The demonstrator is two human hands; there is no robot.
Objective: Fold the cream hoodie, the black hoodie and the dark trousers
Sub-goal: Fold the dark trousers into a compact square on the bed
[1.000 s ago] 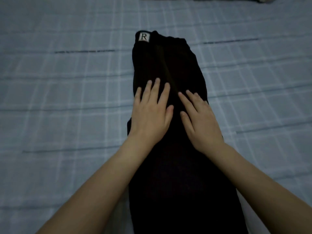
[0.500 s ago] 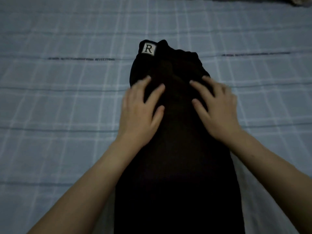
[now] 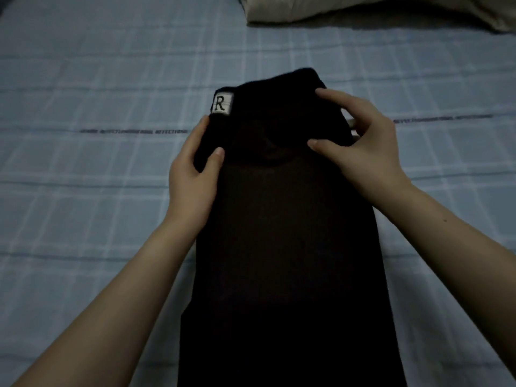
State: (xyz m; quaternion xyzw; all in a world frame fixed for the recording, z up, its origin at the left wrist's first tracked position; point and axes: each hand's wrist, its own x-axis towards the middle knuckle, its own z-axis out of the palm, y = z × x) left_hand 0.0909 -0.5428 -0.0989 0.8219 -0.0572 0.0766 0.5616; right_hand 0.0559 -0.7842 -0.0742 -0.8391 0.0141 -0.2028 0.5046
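A black hoodie point(image 3: 282, 247) lies on the bed as a long narrow strip running away from me, with a white patch bearing an R point(image 3: 221, 104) at its far left corner. My left hand point(image 3: 192, 180) pinches the strip's left edge near the far end, thumb on top and fingers underneath. My right hand point(image 3: 363, 141) grips the right edge of that far end, thumb and forefinger on top. The far end is raised slightly off the sheet. A cream fabric bundle point(image 3: 363, 9) lies at the top right; I cannot tell if it is the cream hoodie.
The bed is covered by a pale blue checked sheet point(image 3: 97, 191) that spreads to the left and right of the strip. The near end of the black strip runs out of the bottom of the view.
My hands have slid from lying flat on the middle of the strip up to its far end and now grip both edges. The view has tilted up, showing the cream bundle.
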